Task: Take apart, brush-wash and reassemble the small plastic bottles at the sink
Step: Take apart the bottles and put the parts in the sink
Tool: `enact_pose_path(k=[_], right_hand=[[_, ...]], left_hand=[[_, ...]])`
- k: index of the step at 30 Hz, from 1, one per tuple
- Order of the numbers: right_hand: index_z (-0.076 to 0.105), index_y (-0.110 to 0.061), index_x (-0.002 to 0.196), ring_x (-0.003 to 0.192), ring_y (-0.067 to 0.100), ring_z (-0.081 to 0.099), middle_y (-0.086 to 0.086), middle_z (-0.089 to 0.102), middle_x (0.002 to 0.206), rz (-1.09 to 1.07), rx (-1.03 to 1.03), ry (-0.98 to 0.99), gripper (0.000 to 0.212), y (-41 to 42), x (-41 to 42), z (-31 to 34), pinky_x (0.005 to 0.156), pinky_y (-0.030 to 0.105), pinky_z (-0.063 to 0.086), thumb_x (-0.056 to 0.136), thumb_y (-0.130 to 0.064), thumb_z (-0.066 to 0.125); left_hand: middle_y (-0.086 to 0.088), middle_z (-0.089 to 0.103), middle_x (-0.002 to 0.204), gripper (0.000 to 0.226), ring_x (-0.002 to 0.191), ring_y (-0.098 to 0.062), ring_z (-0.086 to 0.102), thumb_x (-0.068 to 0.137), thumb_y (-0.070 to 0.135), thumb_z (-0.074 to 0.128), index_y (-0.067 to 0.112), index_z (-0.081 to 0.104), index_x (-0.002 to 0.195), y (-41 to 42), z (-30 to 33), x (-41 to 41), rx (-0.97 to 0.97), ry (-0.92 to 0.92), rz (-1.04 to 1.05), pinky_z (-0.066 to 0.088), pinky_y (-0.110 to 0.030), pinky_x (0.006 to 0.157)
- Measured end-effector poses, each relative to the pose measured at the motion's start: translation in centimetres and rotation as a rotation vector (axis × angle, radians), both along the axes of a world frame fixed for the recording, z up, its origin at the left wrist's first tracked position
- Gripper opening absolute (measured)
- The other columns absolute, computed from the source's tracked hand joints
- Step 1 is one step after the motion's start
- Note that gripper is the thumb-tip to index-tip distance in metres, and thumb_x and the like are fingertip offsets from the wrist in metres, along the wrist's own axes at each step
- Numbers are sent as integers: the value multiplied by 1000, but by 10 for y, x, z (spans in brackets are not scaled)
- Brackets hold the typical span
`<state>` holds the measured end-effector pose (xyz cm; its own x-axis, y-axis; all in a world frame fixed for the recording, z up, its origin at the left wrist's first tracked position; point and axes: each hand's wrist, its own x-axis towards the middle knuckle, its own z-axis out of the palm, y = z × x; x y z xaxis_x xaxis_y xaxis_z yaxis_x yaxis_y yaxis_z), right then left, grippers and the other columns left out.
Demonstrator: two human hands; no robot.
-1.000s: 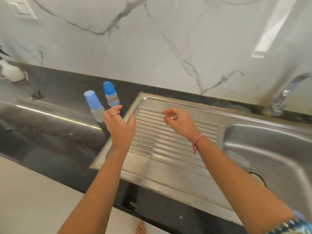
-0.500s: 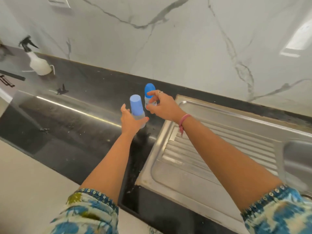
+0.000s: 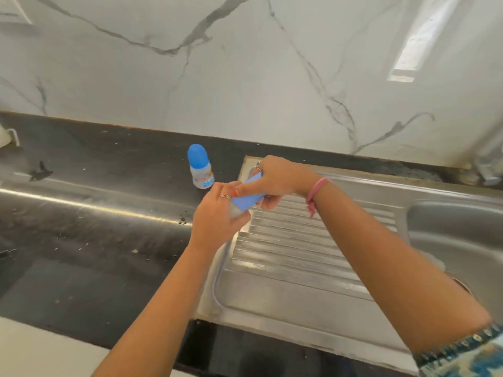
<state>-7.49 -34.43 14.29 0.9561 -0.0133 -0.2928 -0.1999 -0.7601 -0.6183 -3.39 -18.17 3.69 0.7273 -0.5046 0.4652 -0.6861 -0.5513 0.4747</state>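
Observation:
I hold one small plastic bottle between both hands over the left end of the steel drainboard (image 3: pixel 294 257). My left hand (image 3: pixel 217 221) wraps its clear body, which is mostly hidden. My right hand (image 3: pixel 277 180) grips its light blue cap (image 3: pixel 249 198), and the bottle is tilted with the cap pointing up and right. A second small bottle (image 3: pixel 201 167), clear with a darker blue domed cap and a printed label, stands upright on the black counter just behind my left hand.
The black counter (image 3: pixel 81 240) stretches to the left, wet and speckled. The sink basin (image 3: pixel 460 240) lies at the right, with the tap's base (image 3: pixel 487 175) behind it. A marble wall rises at the back. A white spray bottle (image 3: pixel 6 137) shows at the far left edge.
My left hand has lifted the light-capped bottle off the counter and tilted it over the drainboard. My right hand left the darker-capped bottle and closed on the light blue cap.

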Motion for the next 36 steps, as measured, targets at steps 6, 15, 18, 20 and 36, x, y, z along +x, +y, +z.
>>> enact_pose_path(k=[6,15,18,20,36], right_hand=[[68,-32,115,88,0,60,-16,69,102,204,-72,-158,47,-76,-84,-4,79,14,46,71,-21,82],[60,-16,116,65,18,71,11,74,90,-255,235,269,67,-206,-210,-9,56,24,54,74,-68,57],[72,-17,94,60,15,63,9,73,78,-190,170,89,35,-258,-257,-13,57,23,50,82,-49,68],[71,-23,107,77,11,67,2,73,91,-48,23,-60,28,-289,-286,-12,71,24,51,82,-35,75],[42,-14,145,86,32,64,20,41,140,-390,-202,409,51,-487,-407,-162,82,37,53,94,-12,47]], left_hand=[[16,58,69,39,60,1,55,72,25,77,36,52,99,-61,24,-43,175,451,-350,37,-9,53],[2,61,105,61,91,-23,62,74,43,75,23,54,128,-193,30,-138,326,56,-449,45,-31,70],[4,66,106,62,91,-19,64,76,56,73,24,55,126,-245,30,-182,297,98,-485,47,-30,74],[9,69,94,45,84,-11,64,78,50,74,28,59,115,-275,32,-206,254,306,-516,49,-25,73],[-2,62,110,60,96,-23,68,82,22,76,34,39,128,-406,-33,-312,37,1503,-240,58,-39,75]])
